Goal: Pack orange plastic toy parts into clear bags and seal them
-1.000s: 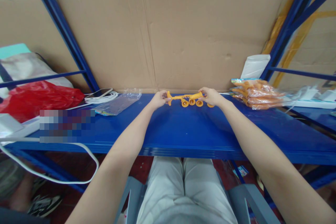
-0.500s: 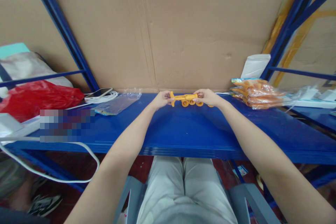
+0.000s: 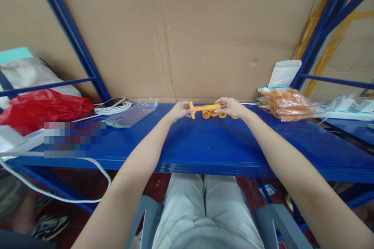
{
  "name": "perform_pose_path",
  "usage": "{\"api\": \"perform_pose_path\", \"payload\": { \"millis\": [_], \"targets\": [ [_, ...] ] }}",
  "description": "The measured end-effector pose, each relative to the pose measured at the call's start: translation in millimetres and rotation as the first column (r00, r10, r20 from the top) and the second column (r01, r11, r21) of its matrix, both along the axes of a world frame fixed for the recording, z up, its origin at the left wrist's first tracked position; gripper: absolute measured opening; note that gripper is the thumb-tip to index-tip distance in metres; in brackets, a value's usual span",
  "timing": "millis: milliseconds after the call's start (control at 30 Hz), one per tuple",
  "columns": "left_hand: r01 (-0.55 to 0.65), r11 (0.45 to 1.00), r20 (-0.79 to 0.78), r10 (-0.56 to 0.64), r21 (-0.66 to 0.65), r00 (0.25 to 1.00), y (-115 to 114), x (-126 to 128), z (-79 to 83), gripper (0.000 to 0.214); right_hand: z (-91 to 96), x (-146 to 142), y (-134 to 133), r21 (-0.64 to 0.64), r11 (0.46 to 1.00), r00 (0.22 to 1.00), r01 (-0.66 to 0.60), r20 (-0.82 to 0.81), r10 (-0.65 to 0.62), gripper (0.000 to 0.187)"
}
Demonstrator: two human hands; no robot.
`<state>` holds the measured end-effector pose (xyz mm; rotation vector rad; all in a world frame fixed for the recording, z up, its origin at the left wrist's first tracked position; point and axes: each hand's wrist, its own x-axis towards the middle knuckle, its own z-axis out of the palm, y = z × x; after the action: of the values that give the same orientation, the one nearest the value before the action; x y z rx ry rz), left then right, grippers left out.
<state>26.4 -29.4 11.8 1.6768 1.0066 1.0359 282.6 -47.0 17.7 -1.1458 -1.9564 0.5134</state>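
Between my two hands is a yellow plastic T-handled plunger tube, held nearly level just above the far part of the blue table. My left hand is closed around its crossbar end. At the other end, my right hand pinches the thicker barrel with thumb and fingers. Several small round yellow plastic pieces lie on the table under the tube and beside my right hand, partly hidden by it.
Bags of orange pieces are stacked at right. A clear plastic bag, a coiled white cable and a red bag lie at left. Cardboard walls the back. A person's shoe shows at lower left.
The yellow plunger tube has turned slightly in my hands, its barrel end rising a little. Both hands stay in nearly the same place; the round pieces have not moved.
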Motion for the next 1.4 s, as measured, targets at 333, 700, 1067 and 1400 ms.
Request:
{"api": "perform_pose_path", "payload": {
  "millis": [333,700,1067,1400],
  "targets": [
    [0.026,1.000,-0.021,-0.026,0.003,0.999,-1.7,-1.5,1.8,0.014,0.1,-0.4,0.9,0.074,0.997,0.999,0.033,0.035,-0.035,0.040],
    [0.026,0.999,-0.015,-0.025,0.027,1.000,3.7,-1.9,-2.6,0.018,4.2,-6.6,-8.6,-0.231,0.973,1.000,0.007,-0.024,-0.013,0.054],
    [-0.029,1.000,-0.007,0.029,0.011,1.000,-1.4,-0.1,1.7,0.016,11.7,-5.7,-20.2,-0.377,0.920,0.982,-0.109,-0.186,0.040,0.028],
    [-0.026,0.999,-0.029,0.027,0.025,0.999,3.6,-0.6,-2.1,0.018,10.7,-10.8,-21.8,-0.430,0.901,0.989,-0.048,-0.144,-0.016,0.040]
  ]
}}
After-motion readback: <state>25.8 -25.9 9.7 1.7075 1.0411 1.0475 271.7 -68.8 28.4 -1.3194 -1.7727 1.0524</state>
